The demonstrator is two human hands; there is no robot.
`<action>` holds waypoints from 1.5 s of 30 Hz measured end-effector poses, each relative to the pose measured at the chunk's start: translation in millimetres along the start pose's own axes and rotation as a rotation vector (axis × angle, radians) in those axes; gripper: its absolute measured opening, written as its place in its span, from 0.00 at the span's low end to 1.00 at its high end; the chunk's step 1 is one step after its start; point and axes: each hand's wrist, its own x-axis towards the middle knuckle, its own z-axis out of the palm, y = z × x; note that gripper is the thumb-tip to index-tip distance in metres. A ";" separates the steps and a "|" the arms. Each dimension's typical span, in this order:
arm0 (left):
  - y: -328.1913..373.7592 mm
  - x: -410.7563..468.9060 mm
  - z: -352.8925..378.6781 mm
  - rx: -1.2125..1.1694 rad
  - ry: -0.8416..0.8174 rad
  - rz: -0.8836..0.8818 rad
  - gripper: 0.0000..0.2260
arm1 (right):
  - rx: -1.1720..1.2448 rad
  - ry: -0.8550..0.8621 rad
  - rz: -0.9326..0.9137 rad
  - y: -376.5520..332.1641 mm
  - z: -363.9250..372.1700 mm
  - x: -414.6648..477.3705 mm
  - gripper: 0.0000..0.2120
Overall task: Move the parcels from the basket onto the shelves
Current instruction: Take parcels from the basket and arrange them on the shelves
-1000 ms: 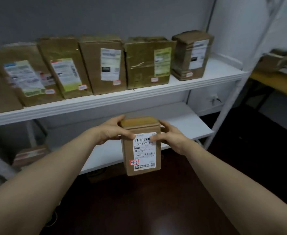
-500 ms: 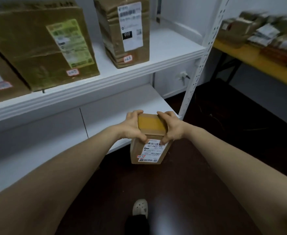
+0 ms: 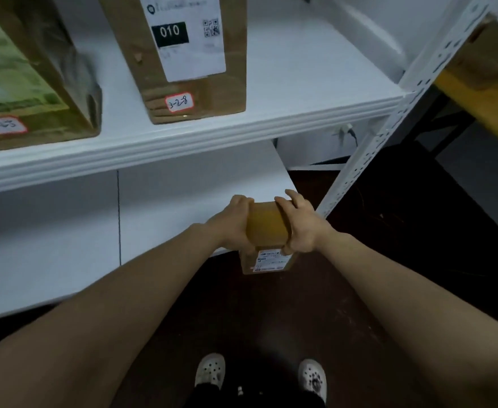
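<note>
Fingers (image 3: 242,202) curled tight over the far top edge of one small brown parcel (image 3: 267,225). Two hands on it: left hand (image 3: 227,231) clamping the left side, right hand (image 3: 305,231) clamping the right. Held upright at the front edge of the lower shelf (image 3: 183,201), close to its right front corner, white label on the near face (print too blurred to read). Up on the upper shelf (image 3: 271,125), two more: the 010 parcel (image 3: 233,72) near the front edge, sticker reading 3-2-8, and the green-labelled parcel (image 3: 65,83) just left of it, not touching. One white perforated post (image 3: 389,125) at the right front corner. Two pale shoes (image 3: 211,371) on the dark floor (image 3: 418,290) below.
</note>
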 end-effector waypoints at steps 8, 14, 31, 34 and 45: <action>7.7 68.8 45.1 -0.018 0.064 -0.174 0.60 | -0.078 -0.046 -0.221 71.9 20.1 79.8 0.56; -19.6 104.6 64.8 0.086 0.134 -0.251 0.57 | -0.030 -0.052 -0.300 85.8 49.9 132.8 0.58; -103.9 173.4 121.8 0.034 0.171 -0.270 0.57 | -0.034 -0.075 -0.335 92.6 129.2 221.2 0.59; -105.6 174.1 124.2 0.029 0.187 -0.251 0.55 | -0.053 -0.056 -0.326 92.4 135.7 221.7 0.60; -117.8 184.6 117.2 0.042 0.226 -0.214 0.51 | -0.069 -0.002 -0.318 84.8 136.0 236.6 0.58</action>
